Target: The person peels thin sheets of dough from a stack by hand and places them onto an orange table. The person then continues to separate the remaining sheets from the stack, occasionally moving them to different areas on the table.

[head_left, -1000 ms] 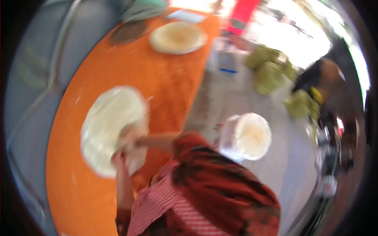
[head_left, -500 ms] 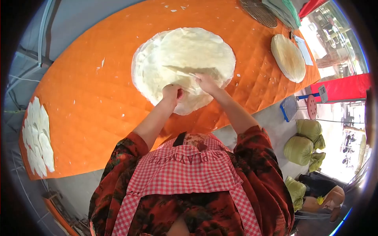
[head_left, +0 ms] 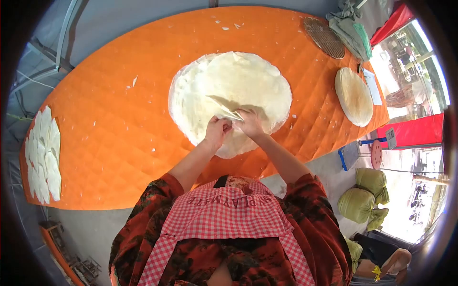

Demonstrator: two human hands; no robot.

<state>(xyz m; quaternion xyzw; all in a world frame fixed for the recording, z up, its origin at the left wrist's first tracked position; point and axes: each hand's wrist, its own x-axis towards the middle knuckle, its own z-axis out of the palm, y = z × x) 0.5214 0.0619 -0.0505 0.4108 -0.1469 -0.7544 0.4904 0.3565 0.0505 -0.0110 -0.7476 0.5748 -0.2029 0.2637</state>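
Note:
A wide stack of thin, pale, round sheets (head_left: 205, 86), looking like flat dough or rice paper, lies on the orange cloth-covered table. Above its near half is a folded thin sheet (head_left: 223, 106), its pointed end tilted up to the left and casting a shadow. My right hand (head_left: 250, 125) is closed around the near end of this fold. Close beside it, my left hand (head_left: 217, 131) is closed in a pinch at the fold's near edge; its fingertips are partly hidden.
Folded pale pieces (head_left: 44, 155) lie overlapping at the table's left end. On the right are a browner round stack (head_left: 353, 97), a wire rack (head_left: 324, 37) and grey-green cloth (head_left: 347, 26). Green sacks (head_left: 357, 205) and a blue-framed scale (head_left: 349, 156) stand on the floor; a person (head_left: 381, 260) is lower right.
My hands have come closer together over the stack. The sheet between them is folded narrower and its end stands up more. The whole view has shifted, with the table appearing lower.

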